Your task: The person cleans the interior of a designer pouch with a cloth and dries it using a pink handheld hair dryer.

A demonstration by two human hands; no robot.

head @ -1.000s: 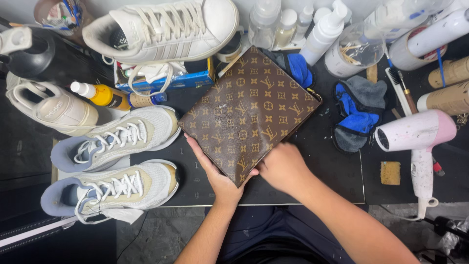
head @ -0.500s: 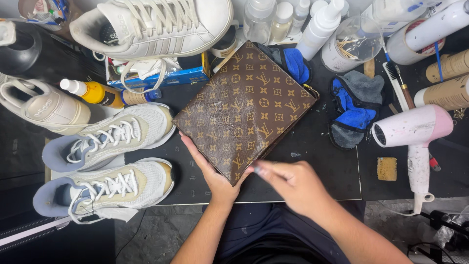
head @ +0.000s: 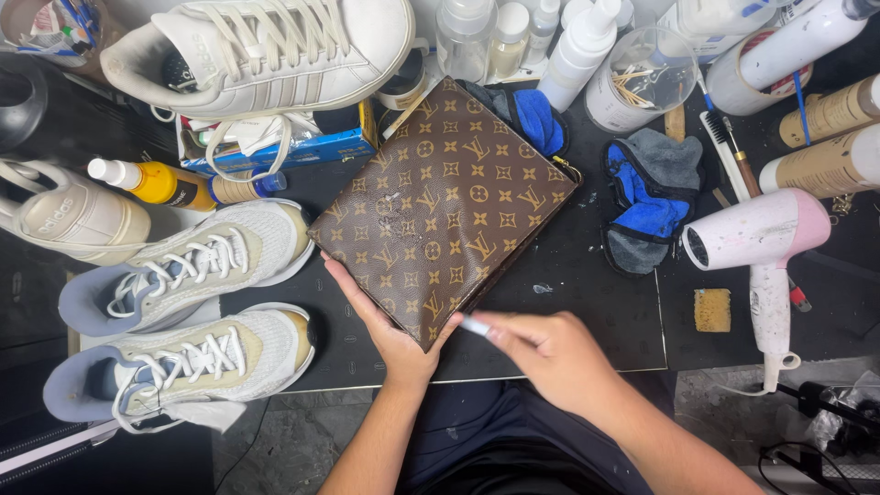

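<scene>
So the biggest thing here is the black worktable [head: 587, 302], absolutely buried in shoe-cleaning stuff. A big white sneaker [head: 266, 50] sits along the top edge, and a pair of pale running shoes [head: 192, 312] lies at the left, toes toward the middle. There's a pink-and-white hair dryer [head: 761, 247] off to the right with its nozzle facing left, a blue and grey cloth [head: 651, 197] next to it, a yellow squeeze bottle [head: 170, 183] on its side, and a row of spray bottles [head: 582, 46] at the back.

Dead centre is the brown patterned pouch [head: 445, 206], lying flat but turned like a diamond. Its long axis runs from the near-left up to the far-right, and one corner points straight back at the person.

The left hand [head: 390, 330] is under the near-left edge of the pouch, fingers flat and spread along it, propping it rather than pinching it. The right hand [head: 550, 353] is just right of that near corner, fingers curled shut around a small white pen-like tool [head: 477, 324]. Its tip points left, right at the pouch's near corner, practically touching. I can't make out what the tool is. The pouch lies up and left of the right-hand fingers, and both hands are about equally close to that corner.
</scene>
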